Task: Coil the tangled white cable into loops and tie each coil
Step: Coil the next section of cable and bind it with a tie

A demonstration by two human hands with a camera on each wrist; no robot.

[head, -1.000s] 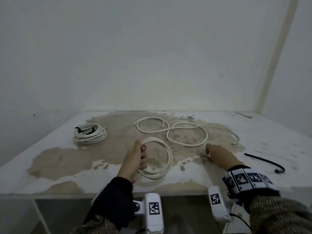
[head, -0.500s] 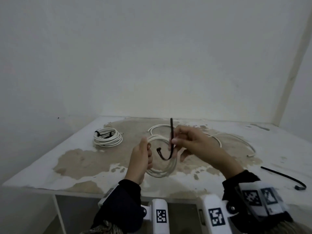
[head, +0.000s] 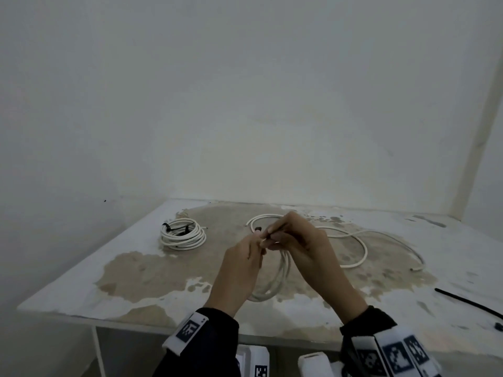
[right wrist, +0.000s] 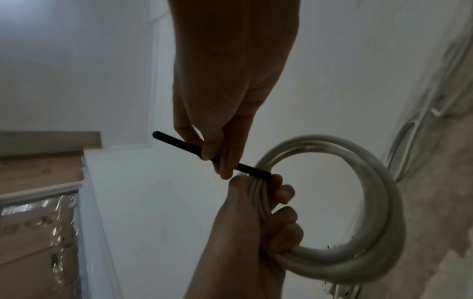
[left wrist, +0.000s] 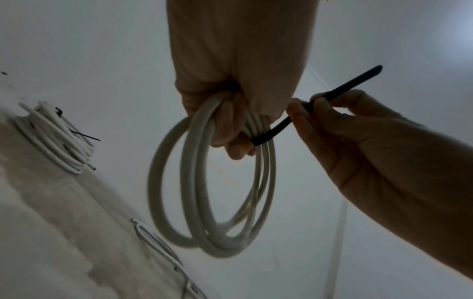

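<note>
My left hand (head: 254,248) grips a coil of white cable (head: 273,288) by its top and holds it upright above the table (head: 136,268). In the left wrist view the coil (left wrist: 163,182) hangs from the curled fingers (left wrist: 230,139). A black tie (left wrist: 343,86) crosses the coil's strands just beside those fingers. My right hand (right wrist: 217,161) pinches the tie (right wrist: 176,141) between thumb and fingertips, close against the coil (right wrist: 379,182). Loose white cable (head: 363,251) lies in curves on the table behind my hands.
A finished white coil (head: 183,235) with a black tie on it lies at the back left of the stained tabletop. A spare black tie (head: 468,302) lies near the right front edge. Walls enclose the table at the back and both sides.
My right hand picked the black tie off the table, carried it to the coil and now holds it against the strands. The left hand has lifted the coil upright.
</note>
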